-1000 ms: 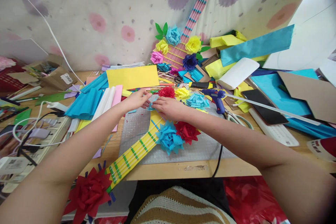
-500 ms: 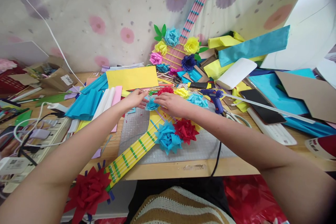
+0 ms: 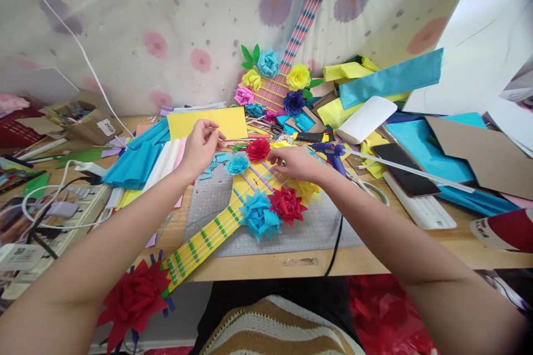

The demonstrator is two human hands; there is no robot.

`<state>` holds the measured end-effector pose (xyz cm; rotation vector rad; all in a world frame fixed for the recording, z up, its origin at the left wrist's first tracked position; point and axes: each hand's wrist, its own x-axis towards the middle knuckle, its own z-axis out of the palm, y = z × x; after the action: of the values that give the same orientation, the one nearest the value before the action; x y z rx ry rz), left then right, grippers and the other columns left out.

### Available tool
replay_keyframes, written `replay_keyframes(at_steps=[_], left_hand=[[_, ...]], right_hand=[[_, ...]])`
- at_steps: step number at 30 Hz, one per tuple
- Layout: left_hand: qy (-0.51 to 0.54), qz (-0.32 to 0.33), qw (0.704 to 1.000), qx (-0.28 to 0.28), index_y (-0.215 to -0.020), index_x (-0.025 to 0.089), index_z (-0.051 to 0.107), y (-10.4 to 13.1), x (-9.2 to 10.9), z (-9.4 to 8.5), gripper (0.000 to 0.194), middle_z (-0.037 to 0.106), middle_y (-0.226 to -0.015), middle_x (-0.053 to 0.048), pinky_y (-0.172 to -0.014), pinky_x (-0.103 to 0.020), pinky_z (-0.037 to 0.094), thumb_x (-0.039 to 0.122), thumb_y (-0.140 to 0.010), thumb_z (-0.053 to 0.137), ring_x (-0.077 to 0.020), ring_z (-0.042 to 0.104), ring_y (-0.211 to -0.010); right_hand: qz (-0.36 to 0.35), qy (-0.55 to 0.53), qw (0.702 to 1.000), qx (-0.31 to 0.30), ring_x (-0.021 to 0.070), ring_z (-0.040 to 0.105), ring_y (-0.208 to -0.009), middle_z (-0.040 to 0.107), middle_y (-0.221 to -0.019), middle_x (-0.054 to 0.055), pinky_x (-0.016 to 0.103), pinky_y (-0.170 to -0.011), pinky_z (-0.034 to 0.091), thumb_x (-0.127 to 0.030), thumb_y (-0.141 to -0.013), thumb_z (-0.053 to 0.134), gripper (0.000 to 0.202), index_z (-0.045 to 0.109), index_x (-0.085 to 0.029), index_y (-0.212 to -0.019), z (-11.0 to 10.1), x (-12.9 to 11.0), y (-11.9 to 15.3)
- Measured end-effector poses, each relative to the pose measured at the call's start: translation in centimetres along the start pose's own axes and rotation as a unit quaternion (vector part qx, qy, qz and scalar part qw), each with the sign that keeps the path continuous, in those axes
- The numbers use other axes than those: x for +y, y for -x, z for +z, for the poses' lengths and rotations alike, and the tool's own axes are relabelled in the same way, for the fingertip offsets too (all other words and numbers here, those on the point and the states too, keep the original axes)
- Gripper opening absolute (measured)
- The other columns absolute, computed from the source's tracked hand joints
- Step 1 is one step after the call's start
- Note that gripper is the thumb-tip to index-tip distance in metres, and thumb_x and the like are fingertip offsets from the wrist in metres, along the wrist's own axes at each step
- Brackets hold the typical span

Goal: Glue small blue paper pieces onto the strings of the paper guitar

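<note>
A yellow paper guitar (image 3: 219, 233) lies slanted across the grey cutting mat (image 3: 200, 188), trimmed with paper flowers. My left hand (image 3: 203, 147) is raised to the left of its body, fingers loosely bent and apart, nothing visible in them. Below that hand sits a light-blue flower (image 3: 238, 165), beside a red flower (image 3: 258, 150). Over the guitar's body, my right hand (image 3: 297, 163) has its fingers drawn together near the strings; what they hold, if anything, is too small to make out. Nearer me are a large blue flower (image 3: 261, 214) and a red one (image 3: 287, 204).
A glue gun (image 3: 331, 151) with a long glue stick lies right of my right hand, near scissors (image 3: 370, 187) and a phone (image 3: 406, 169). A pink paper guitar (image 3: 297, 39) leans on the wall. Crepe paper (image 3: 135, 163) and a power strip (image 3: 83, 227) are left.
My left hand has lifted off the light-blue flower and moved up and left. My right hand has shifted right, uncovering the red and light-blue flowers. The view has turned slightly.
</note>
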<state>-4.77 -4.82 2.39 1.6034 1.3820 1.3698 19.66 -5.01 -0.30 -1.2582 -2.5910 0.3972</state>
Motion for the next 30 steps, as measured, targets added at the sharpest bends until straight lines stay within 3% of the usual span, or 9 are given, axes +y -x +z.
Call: replay_keyframes(at_steps=[3, 7, 14, 20, 22, 25, 30], left_hand=[[0.017, 0.007, 0.999, 0.046, -0.086, 0.02, 0.042, 0.1, 0.0, 0.0, 0.014, 0.056, -0.069, 0.006, -0.048, -0.018, 0.044, 0.014, -0.077, 0.05, -0.0049, 0.051, -0.045], [0.021, -0.042, 0.996, 0.075, -0.085, 0.021, 0.041, 0.3, 0.5, 0.0, 0.014, 0.05, -0.057, 0.008, -0.044, -0.018, 0.041, 0.017, -0.077, 0.052, -0.0059, 0.047, -0.04], [-0.04, -0.152, 0.988, 0.007, -0.083, 0.018, 0.042, 2.2, 1.0, 0.8, 0.018, 0.048, -0.06, 0.007, -0.047, -0.019, 0.042, 0.002, -0.074, 0.042, -0.0071, 0.05, -0.045], [-0.02, -0.161, 0.984, -0.073, -0.083, 0.017, 0.047, 3.3, 0.4, 1.7, 0.019, 0.053, -0.068, 0.004, -0.057, -0.023, 0.048, 0.002, -0.07, 0.05, -0.0088, 0.055, -0.056], [0.001, -0.175, 0.978, -0.114, -0.083, 0.016, 0.05, 3.7, 0.2, 2.3, 0.02, 0.055, -0.067, 0.003, -0.059, -0.026, 0.049, 0.004, -0.068, 0.057, -0.011, 0.058, -0.06], [0.03, -0.199, 0.964, -0.172, -0.082, 0.016, 0.051, 4.5, 0.0, 3.5, 0.025, 0.057, -0.066, 0.002, -0.06, -0.027, 0.05, 0.01, -0.065, 0.068, -0.0126, 0.059, -0.062], [0.139, -0.288, 0.924, -0.207, -0.082, 0.014, 0.055, 5.5, 0.5, 5.7, 0.02, 0.063, -0.079, -0.003, -0.068, -0.031, 0.052, 0.015, -0.068, 0.069, -0.0144, 0.064, -0.07]], right_hand=[[-0.037, 0.005, 0.999, -0.027, 0.0171, 0.055, -0.084, 0.064, -0.092, 0.005, 0.025, -0.069, 0.036, -0.023, -0.077, 0.056, 0.017, 0.059, -0.019, -0.093, 0.2, -0.3, 0.5], [-0.058, 0.035, 0.997, -0.036, 0.018, 0.052, -0.084, 0.062, -0.088, 0.006, 0.025, -0.066, 0.033, -0.022, -0.075, 0.057, 0.015, 0.057, -0.018, -0.09, 0.9, -0.9, 0.5], [-0.057, 0.048, 0.997, -0.034, 0.016, 0.051, -0.076, 0.062, -0.083, 0.005, 0.025, -0.063, 0.033, -0.012, -0.075, 0.048, 0.013, 0.057, -0.018, -0.084, 1.6, -0.9, 0.2], [-0.029, -0.103, 0.994, -0.002, 0.014, 0.055, -0.074, 0.063, -0.081, 0.003, 0.025, -0.065, 0.039, -0.011, -0.07, 0.05, 0.013, 0.055, -0.018, -0.081, 1.4, -0.5, 0.6], [-0.004, -0.213, 0.977, 0.003, 0.013, 0.056, -0.071, 0.062, -0.078, 0.002, 0.025, -0.065, 0.041, -0.014, -0.069, 0.053, 0.012, 0.054, -0.017, -0.081, 1.5, -0.4, 0.5], [0.037, -0.389, 0.92, 0.014, 0.0125, 0.056, -0.067, 0.058, -0.071, -0.001, 0.026, -0.064, 0.044, -0.021, -0.065, 0.06, 0.018, 0.051, -0.017, -0.08, 1.7, -0.3, 0.2], [0.114, -0.515, 0.848, 0.051, 0.0122, 0.058, -0.068, 0.06, -0.068, -0.001, 0.027, -0.067, 0.045, -0.02, -0.057, 0.067, 0.023, 0.053, -0.016, -0.075, 1.6, -1.0, -0.3]])
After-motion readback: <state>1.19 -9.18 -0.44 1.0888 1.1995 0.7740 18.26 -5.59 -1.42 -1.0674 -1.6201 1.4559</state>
